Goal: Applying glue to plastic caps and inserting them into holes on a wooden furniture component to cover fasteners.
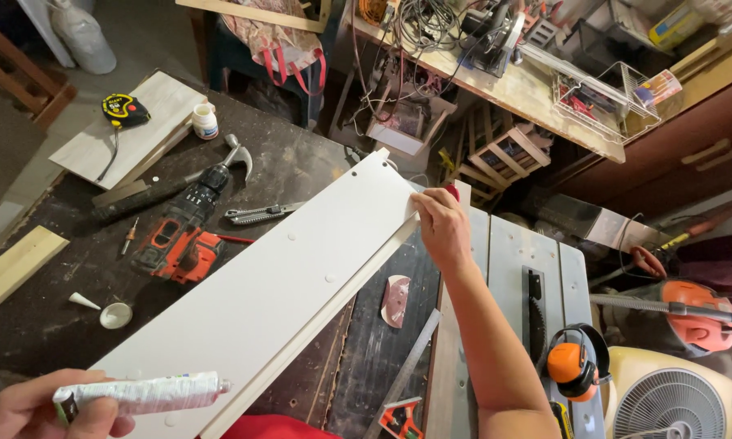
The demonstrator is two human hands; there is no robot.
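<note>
Fingers of left hand [45,406] grasping glue tube [138,394], right hand [440,228] pinching white board [276,284], fingertips hidden.

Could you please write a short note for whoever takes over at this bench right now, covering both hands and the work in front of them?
Left hand: fingers closed round a squeezed tube, its nozzle pointing at the near end of the white board.
Right hand: fingers pinching the far end of a thin white strip along the board's right edge.
The board lies slantwise across the dark workbench, with the cordless drill, hammer and utility knife to its left.
Done: strip laid along the edge.
Left: I cannot tell whether anything from the tube is on the edge yet.
</note>
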